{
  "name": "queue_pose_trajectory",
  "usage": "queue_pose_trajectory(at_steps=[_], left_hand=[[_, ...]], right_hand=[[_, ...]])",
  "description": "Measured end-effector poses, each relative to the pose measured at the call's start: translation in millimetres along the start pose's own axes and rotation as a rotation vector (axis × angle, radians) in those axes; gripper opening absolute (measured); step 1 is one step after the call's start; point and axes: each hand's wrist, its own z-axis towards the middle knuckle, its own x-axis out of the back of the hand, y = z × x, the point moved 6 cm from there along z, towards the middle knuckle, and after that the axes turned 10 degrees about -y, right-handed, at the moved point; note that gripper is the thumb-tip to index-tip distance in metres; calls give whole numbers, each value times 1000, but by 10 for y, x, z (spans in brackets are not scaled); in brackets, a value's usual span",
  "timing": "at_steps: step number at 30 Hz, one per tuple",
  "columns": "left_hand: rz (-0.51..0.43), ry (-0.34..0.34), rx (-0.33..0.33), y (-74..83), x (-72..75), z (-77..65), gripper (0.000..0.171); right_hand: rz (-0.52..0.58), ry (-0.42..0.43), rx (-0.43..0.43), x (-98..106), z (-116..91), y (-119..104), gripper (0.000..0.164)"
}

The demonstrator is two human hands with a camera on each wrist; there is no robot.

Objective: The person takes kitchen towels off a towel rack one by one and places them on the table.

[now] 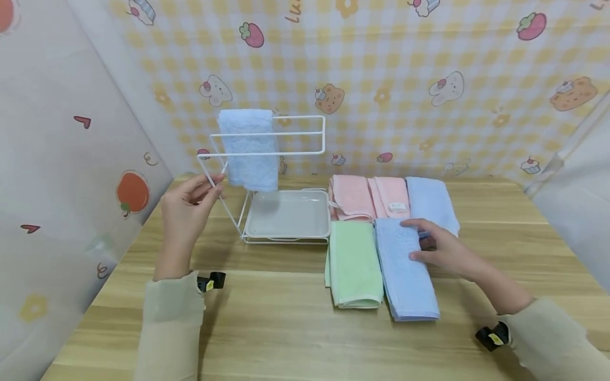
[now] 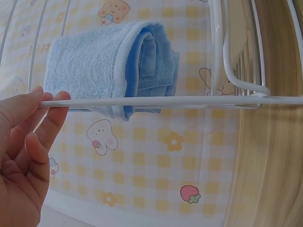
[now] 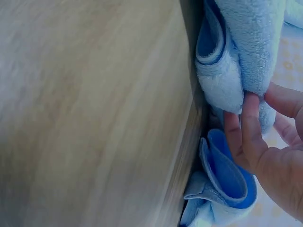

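My left hand pinches the slanted side bar of a white wire rack between thumb and fingers; the left wrist view shows this bar up close. A folded light blue towel hangs over the rack's upper bars at their left end. To the right, my right hand grips the upper right edge of another folded blue towel lying on the table. In the right wrist view, its fingers are tucked into the layers of this towel, with the thumb on the other side.
A pale grey tray sits in the rack's base. Left of the gripped towel lies a folded green towel. Behind are two pink towels and another blue towel. A patterned cloth backs the wooden table.
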Motion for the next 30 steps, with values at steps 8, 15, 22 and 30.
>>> queue_pose_trajectory(at_steps=[8, 15, 22, 30], left_hand=[[-25, 4, 12, 7, 12, -3, 18], [-30, 5, -3, 3, 18, -3, 20], [-13, 6, 14, 4, 23, -1, 18], [-12, -7, 42, -25, 4, 1, 20]], right_hand=[[-33, 24, 26, 100, -47, -64, 59], [-12, 91, -44, 325, -57, -159, 43], [56, 110, 21, 475, 152, -310, 42], [144, 129, 103, 580, 472, -636, 41]])
